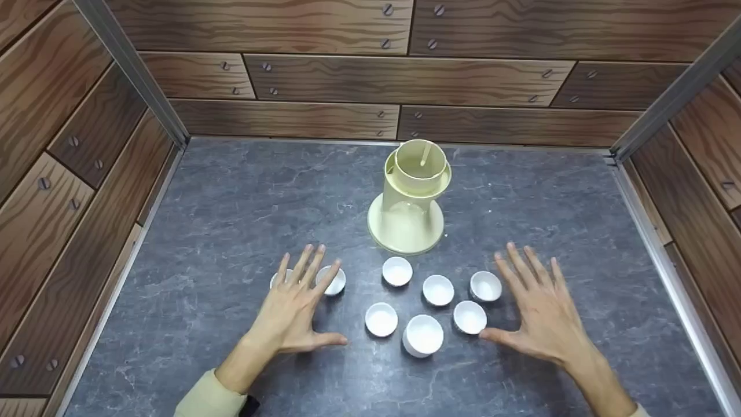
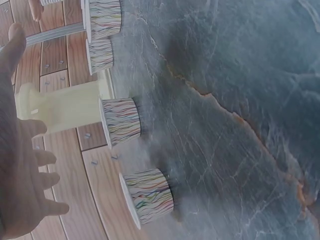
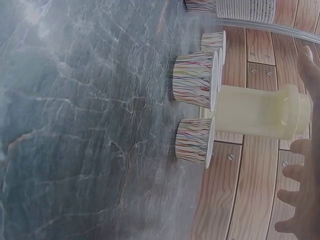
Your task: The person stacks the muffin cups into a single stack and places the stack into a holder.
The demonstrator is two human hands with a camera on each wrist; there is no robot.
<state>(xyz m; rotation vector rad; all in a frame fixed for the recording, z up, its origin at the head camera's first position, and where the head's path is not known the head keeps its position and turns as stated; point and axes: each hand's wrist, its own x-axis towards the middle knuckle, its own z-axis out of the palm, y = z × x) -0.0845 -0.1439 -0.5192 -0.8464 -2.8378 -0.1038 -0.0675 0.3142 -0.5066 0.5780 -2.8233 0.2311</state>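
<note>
Several small paper baking cups stand on the table, white inside with wavy coloured lines outside. My left hand [image 1: 289, 310] is spread flat above two cups at the left, partly covering the left cup [image 1: 277, 278] and the one beside it [image 1: 334, 282]. On the right, my right hand [image 1: 544, 313] also has its fingers spread, its thumb tip right by the rim of a cup [image 1: 470, 318]. Another cup [image 1: 485, 286] stands near its index finger. Between the hands is a stack of nested cups [image 3: 246, 10], with single cups [image 1: 381, 319] around it. Neither hand holds anything.
Behind the cups stands a pale yellow cylindrical holder [image 1: 405, 223] with a wide round base and an open cup-shaped top containing a thin stick. Wood-patterned panels [image 1: 324, 121] wall in the grey marbled table [image 1: 231, 202] at the back and both sides, with metal edging along them.
</note>
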